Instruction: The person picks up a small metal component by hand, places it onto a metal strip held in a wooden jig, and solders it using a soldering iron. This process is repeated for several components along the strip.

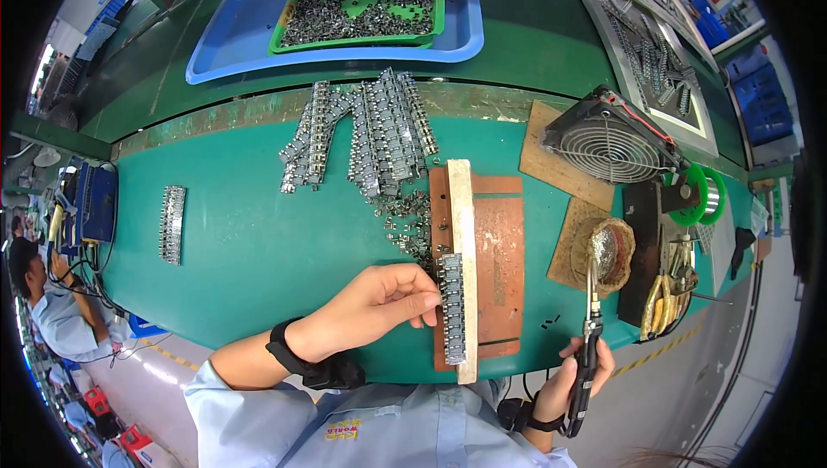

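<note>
A green surface (258, 244) curves across the view, with a worn strip running along its far side and a second green level behind it. The room is a workshop: a pale floor with yellow-and-black tape lies below the near edge, and another person (43, 296) sits at far left beside a blue box (96, 203).

On the far level stands one blue tray (215, 46) with one green tray (362, 5) inside it, heaped with small dark metal parts. One grey frame (655, 63) of parts leans at upper right. On the near surface lie several long strips of metal clips (370, 132) in a fan, too overlapped to count, one short strip (172, 223) apart at left, and a loose pile of clips (412, 223). One brown board (498, 270) carries one pale bar (463, 210). To the right sit one small fan (607, 142), one green spool (699, 197) and one round pad of wire wool (610, 248).

The left hand (379, 300) is curled, its fingertips pinching a row of clips (451, 309) against the pale bar on the board. The right hand (579, 373), at the near edge, is closed around one soldering iron (589, 330), whose tip points up toward the wire wool.
</note>
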A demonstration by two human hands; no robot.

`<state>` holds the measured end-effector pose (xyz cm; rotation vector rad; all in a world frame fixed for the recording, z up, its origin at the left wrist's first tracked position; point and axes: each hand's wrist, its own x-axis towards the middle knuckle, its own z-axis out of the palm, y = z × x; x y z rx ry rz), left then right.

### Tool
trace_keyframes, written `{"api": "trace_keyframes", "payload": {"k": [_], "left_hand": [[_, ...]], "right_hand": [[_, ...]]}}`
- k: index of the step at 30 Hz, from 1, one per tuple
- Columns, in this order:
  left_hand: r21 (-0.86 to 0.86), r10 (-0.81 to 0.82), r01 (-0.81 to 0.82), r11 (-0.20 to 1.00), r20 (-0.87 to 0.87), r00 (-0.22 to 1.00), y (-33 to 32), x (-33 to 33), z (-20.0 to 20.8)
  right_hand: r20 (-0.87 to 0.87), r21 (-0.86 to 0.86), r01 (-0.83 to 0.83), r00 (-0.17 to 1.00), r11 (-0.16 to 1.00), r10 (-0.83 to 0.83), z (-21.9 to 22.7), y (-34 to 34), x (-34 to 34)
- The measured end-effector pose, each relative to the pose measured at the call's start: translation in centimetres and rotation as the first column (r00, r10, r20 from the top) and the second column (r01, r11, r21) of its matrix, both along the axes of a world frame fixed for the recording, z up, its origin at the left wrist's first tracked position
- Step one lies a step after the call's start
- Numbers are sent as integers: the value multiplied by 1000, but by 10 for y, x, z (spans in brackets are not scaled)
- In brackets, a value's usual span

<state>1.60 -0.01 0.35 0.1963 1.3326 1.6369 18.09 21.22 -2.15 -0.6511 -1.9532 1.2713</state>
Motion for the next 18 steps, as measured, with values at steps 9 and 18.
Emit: {"api": "trace_keyframes", "payload": {"k": [9, 18], "left_hand": [[-351, -22, -245, 904, -610, 792, -19, -17, 16], [-282, -106, -463, 840, -923, 369, -8, -12, 3]], "right_hand": [[-183, -205, -272, 954, 940, 236, -3, -21, -18], [-161, -179, -292, 951, 939, 265, -8, -22, -19]]}}
